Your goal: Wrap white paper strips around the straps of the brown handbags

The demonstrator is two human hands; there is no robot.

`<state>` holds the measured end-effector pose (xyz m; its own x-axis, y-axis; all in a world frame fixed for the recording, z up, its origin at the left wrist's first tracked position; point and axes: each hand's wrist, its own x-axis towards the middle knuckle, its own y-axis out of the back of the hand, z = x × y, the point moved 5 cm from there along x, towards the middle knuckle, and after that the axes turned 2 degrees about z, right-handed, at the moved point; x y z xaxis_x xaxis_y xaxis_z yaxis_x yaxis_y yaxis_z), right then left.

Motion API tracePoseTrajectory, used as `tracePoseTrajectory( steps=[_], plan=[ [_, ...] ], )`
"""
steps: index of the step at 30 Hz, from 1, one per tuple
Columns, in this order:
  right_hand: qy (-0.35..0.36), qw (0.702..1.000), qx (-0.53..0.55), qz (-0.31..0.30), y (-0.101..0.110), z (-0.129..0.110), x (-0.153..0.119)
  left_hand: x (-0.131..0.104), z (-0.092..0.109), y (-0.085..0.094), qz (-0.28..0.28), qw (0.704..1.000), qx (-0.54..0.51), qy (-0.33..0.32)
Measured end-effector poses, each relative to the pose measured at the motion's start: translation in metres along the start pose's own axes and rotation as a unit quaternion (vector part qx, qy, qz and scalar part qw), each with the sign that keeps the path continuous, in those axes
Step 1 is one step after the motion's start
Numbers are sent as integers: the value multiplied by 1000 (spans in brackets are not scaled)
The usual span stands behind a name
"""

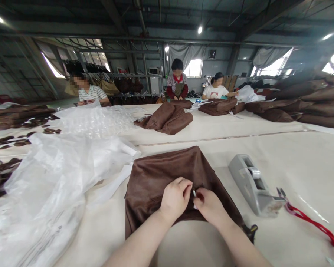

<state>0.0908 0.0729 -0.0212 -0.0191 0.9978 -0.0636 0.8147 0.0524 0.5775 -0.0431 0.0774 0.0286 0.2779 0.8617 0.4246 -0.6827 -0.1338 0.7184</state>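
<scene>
Nearest are bare forearms. The right hand pinches a small white piece in its grip; the left hand is curled, but I cannot tell what its grip holds. Both sit close, probably for fine control, over a soft, creased, dark-brown bag lying on the table beside a grey tape dispenser.
</scene>
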Motion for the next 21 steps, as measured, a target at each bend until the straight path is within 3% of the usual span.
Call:
tracePoseTrajectory(
  steps=[2, 4, 11, 13, 17, 21],
  plan=[
    [46, 991, -116, 54, 8, -6, -1, 6, -1, -3, -33, 998, 43, -11],
    [70, 984, -155, 60, 11, -7, -1, 13, -3, -7, -63, 994, 88, -14],
    [183, 975, -121, -43, 2, -13, 0, 39, -3, -27, -205, 958, 201, 14],
    [177, 976, -123, -43, 1, -12, 1, 41, 1, -32, -222, 947, 234, 12],
    [89, 982, -164, 3, 8, 4, 10, 35, 6, -40, -208, 936, 283, -29],
    [34, 996, -85, -18, 12, 19, 14, 29, -1, -40, -177, 948, 262, -40]
  ],
)
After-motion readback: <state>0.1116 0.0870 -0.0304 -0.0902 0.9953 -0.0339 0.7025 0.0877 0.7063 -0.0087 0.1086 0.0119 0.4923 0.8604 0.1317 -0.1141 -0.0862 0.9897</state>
